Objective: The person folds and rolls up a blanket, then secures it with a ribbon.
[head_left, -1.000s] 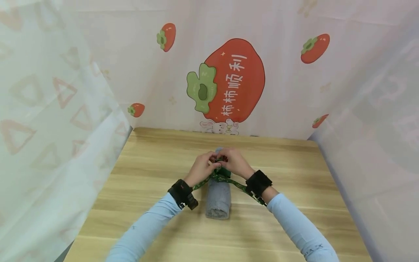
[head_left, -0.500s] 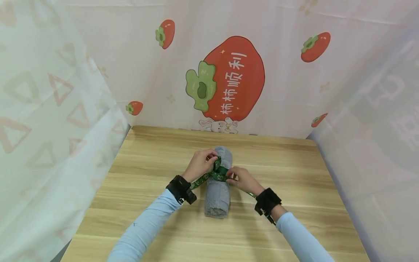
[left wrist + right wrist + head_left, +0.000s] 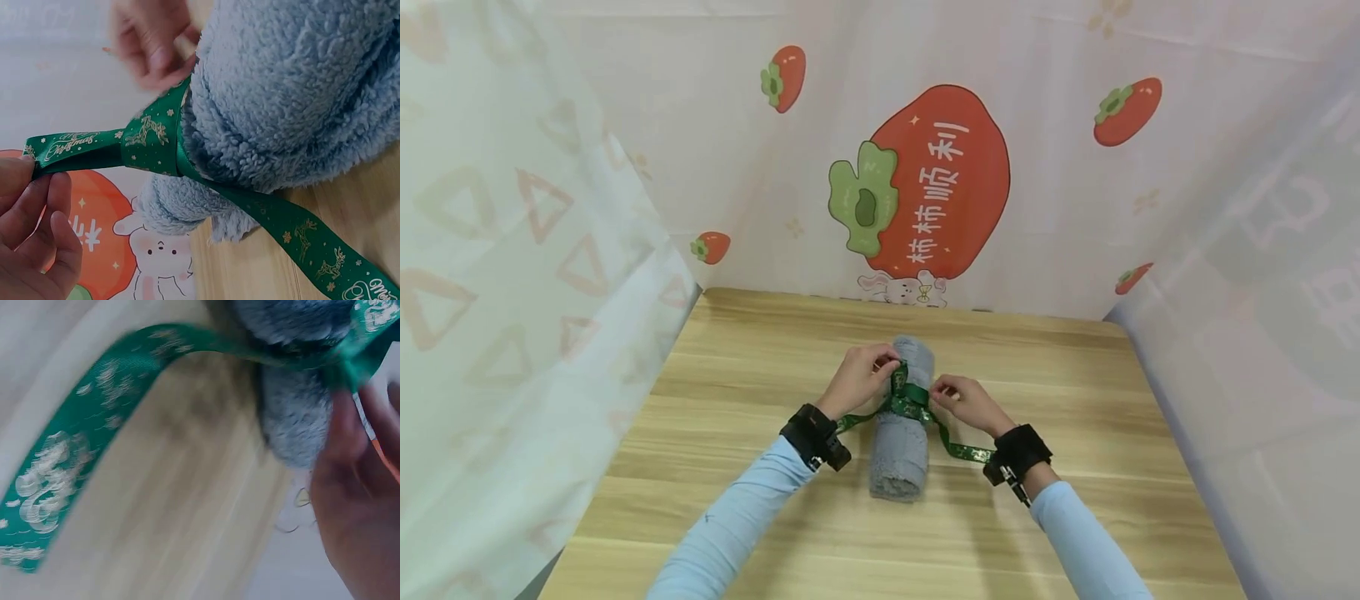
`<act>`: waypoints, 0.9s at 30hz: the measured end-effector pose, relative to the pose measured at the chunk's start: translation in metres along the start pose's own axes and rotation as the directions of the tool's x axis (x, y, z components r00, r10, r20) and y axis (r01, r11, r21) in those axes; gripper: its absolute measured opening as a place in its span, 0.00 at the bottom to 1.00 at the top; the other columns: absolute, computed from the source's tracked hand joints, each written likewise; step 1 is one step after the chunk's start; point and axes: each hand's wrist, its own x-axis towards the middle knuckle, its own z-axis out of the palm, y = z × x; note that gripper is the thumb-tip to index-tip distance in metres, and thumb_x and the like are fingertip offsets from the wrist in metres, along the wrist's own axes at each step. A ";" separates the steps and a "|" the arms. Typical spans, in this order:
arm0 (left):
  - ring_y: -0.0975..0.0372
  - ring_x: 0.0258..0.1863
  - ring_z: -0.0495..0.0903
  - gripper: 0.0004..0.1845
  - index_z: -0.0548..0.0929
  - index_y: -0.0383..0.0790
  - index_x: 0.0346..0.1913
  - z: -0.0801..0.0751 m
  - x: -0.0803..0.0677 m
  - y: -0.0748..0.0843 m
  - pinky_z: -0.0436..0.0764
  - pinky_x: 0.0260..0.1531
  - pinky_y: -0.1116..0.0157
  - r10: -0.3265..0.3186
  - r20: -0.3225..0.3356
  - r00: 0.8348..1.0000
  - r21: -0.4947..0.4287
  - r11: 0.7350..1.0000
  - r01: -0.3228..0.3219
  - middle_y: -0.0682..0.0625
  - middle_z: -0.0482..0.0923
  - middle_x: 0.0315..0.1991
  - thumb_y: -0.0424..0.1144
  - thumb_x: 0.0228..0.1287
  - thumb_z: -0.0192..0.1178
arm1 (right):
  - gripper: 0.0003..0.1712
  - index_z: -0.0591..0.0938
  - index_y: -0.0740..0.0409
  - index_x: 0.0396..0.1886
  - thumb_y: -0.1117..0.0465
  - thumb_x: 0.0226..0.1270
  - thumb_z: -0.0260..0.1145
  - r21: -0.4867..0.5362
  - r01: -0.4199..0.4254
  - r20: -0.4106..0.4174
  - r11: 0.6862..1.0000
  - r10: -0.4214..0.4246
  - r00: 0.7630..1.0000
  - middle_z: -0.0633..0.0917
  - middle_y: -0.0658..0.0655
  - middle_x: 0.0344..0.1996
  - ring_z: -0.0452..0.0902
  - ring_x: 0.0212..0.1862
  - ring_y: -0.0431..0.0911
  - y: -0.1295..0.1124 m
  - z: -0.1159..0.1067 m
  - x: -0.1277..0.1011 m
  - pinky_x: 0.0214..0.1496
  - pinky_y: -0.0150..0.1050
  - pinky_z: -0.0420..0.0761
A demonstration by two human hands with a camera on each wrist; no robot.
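A rolled grey-blue towel (image 3: 898, 458) lies lengthwise on the table, cinched at its middle by a green ribbon (image 3: 913, 408) printed with reindeer and "Merry Christmas". My left hand (image 3: 857, 379) pinches the end of a ribbon loop (image 3: 81, 147) between thumb and fingertips, drawing it away from the knot (image 3: 150, 140). On the roll's right side, my right hand (image 3: 973, 406) has its thumb and finger pinched at the green ribbon beside the knot; motion blurs this in the right wrist view. One loose ribbon tail (image 3: 94, 419) trails to the right, another (image 3: 300, 237) to the left.
Beneath the roll is a wood-grain table (image 3: 737, 517). A pale cloth backdrop (image 3: 1037, 233) with persimmon and rabbit prints rises at its back edge, and pale cloth sheets (image 3: 535, 333) hang on both sides.
From close beside the left hand over the knot, my right hand has moved right and toward me, then slightly up. The right ribbon tail now hangs slack. The left hand keeps its loop.
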 end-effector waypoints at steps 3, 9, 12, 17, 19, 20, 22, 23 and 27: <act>0.59 0.36 0.85 0.07 0.86 0.39 0.46 0.000 0.000 -0.001 0.84 0.40 0.62 0.002 0.016 1.000 0.001 1.000 -0.002 0.46 0.87 0.39 0.35 0.72 0.59 | 0.11 0.83 0.57 0.51 0.64 0.74 0.61 -0.010 -0.008 -0.087 1.000 0.007 0.996 0.86 0.57 0.46 0.82 0.47 0.49 -0.007 0.006 0.013 0.47 0.43 0.80; 0.59 0.35 0.85 0.06 0.86 0.38 0.45 0.003 0.000 -0.004 0.84 0.39 0.63 0.027 0.011 1.000 -0.010 1.000 -0.027 0.46 0.87 0.37 0.34 0.72 0.59 | 0.06 0.83 0.57 0.44 0.65 0.69 0.66 -0.055 0.027 0.038 0.998 -0.025 0.999 0.85 0.55 0.39 0.79 0.40 0.44 -0.012 0.008 0.036 0.47 0.42 0.79; 0.60 0.34 0.85 0.06 0.86 0.38 0.44 0.005 -0.001 -0.006 0.84 0.38 0.65 0.031 0.008 0.999 -0.011 0.999 -0.031 0.47 0.87 0.36 0.33 0.71 0.60 | 0.05 0.82 0.59 0.38 0.67 0.72 0.59 0.031 0.007 0.164 0.999 -0.012 0.986 0.80 0.53 0.33 0.73 0.35 0.42 -0.010 0.002 0.043 0.43 0.38 0.73; 0.60 0.34 0.85 0.06 0.86 0.38 0.43 0.007 -0.002 -0.009 0.84 0.38 0.65 0.027 0.010 1.000 -0.016 1.000 -0.027 0.47 0.87 0.36 0.33 0.71 0.60 | 0.11 0.75 0.65 0.32 0.71 0.73 0.47 0.219 -0.068 0.330 0.973 -0.008 0.944 0.68 0.52 0.27 0.60 0.29 0.43 -0.004 -0.009 0.054 0.36 0.40 0.63; 0.60 0.35 0.85 0.06 0.86 0.39 0.43 0.007 -0.002 -0.009 0.84 0.38 0.66 0.024 0.017 1.000 -0.017 1.000 -0.024 0.48 0.87 0.36 0.34 0.71 0.60 | 0.13 0.75 0.67 0.31 0.72 0.73 0.45 0.254 -0.076 0.368 0.964 -0.024 0.929 0.67 0.53 0.26 0.59 0.27 0.43 -0.002 -0.011 0.057 0.34 0.41 0.63; 0.60 0.35 0.85 0.06 0.86 0.40 0.43 0.007 -0.002 -0.009 0.84 0.38 0.66 0.023 0.021 1.000 -0.020 1.000 -0.023 0.48 0.87 0.37 0.34 0.72 0.60 | 0.13 0.75 0.67 0.31 0.73 0.74 0.45 0.263 -0.083 0.386 0.961 -0.026 0.922 0.68 0.53 0.26 0.59 0.26 0.42 -0.001 -0.012 0.059 0.33 0.41 0.63; 0.60 0.35 0.85 0.06 0.86 0.39 0.43 0.007 -0.002 -0.009 0.84 0.38 0.65 0.023 0.029 0.999 -0.027 0.999 -0.022 0.48 0.87 0.37 0.34 0.72 0.60 | 0.13 0.76 0.67 0.32 0.73 0.75 0.46 0.266 -0.092 0.413 0.960 -0.028 0.911 0.73 0.53 0.27 0.60 0.25 0.42 -0.001 -0.013 0.062 0.32 0.41 0.63; 0.60 0.36 0.85 0.06 0.86 0.40 0.43 0.007 -0.001 -0.008 0.84 0.39 0.66 0.020 0.034 0.999 -0.026 0.999 -0.019 0.48 0.87 0.37 0.35 0.72 0.59 | 0.13 0.77 0.66 0.34 0.74 0.75 0.47 0.260 -0.091 0.421 0.961 -0.028 0.906 0.76 0.53 0.27 0.63 0.25 0.41 -0.001 -0.013 0.063 0.32 0.40 0.63; 0.59 0.36 0.86 0.06 0.86 0.39 0.43 0.006 0.000 -0.007 0.84 0.39 0.66 0.027 0.040 0.999 -0.033 0.999 -0.026 0.47 0.87 0.37 0.34 0.72 0.59 | 0.12 0.79 0.63 0.39 0.75 0.75 0.49 0.209 -0.090 0.438 0.974 -0.011 0.899 0.82 0.52 0.31 0.64 0.25 0.40 -0.003 -0.014 0.068 0.32 0.37 0.61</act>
